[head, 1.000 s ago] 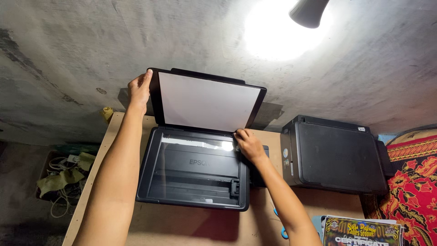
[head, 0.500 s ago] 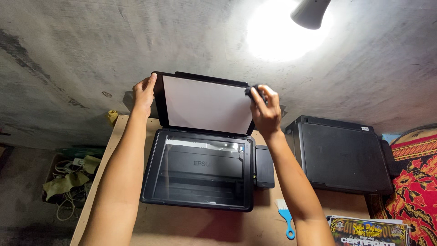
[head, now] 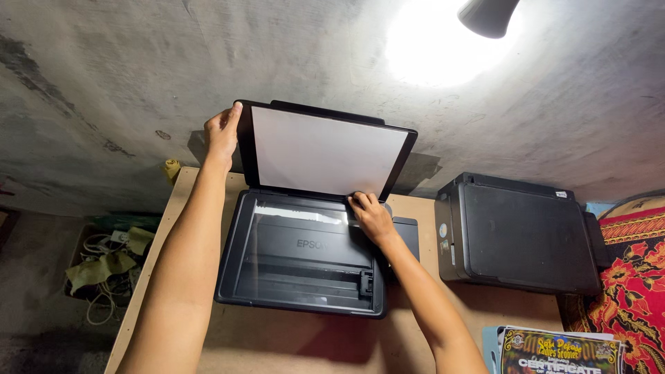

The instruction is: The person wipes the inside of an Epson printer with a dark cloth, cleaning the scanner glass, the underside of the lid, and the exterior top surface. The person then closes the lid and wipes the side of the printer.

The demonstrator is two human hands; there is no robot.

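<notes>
A black flatbed printer (head: 305, 260) sits on a wooden table (head: 277, 343) with its scanner lid (head: 325, 152) raised, the white underside facing me. My left hand (head: 223, 131) grips the lid's top left corner and holds it up. My right hand (head: 370, 216) rests on the back right corner of the scanner glass, just below the lid's hinge. Its fingers are curled down, and the small dark cloth it held a moment ago is hidden beneath them.
A second black printer (head: 523, 235) stands closed to the right. A lit lamp (head: 488, 15) shines on the grey wall. Printed papers (head: 557, 350) and a red patterned fabric (head: 627, 291) lie at the right. A box of cables (head: 104, 266) sits on the floor at left.
My right hand came down from the lid's upper right corner to the back right corner of the glass. My left hand stays on the lid.
</notes>
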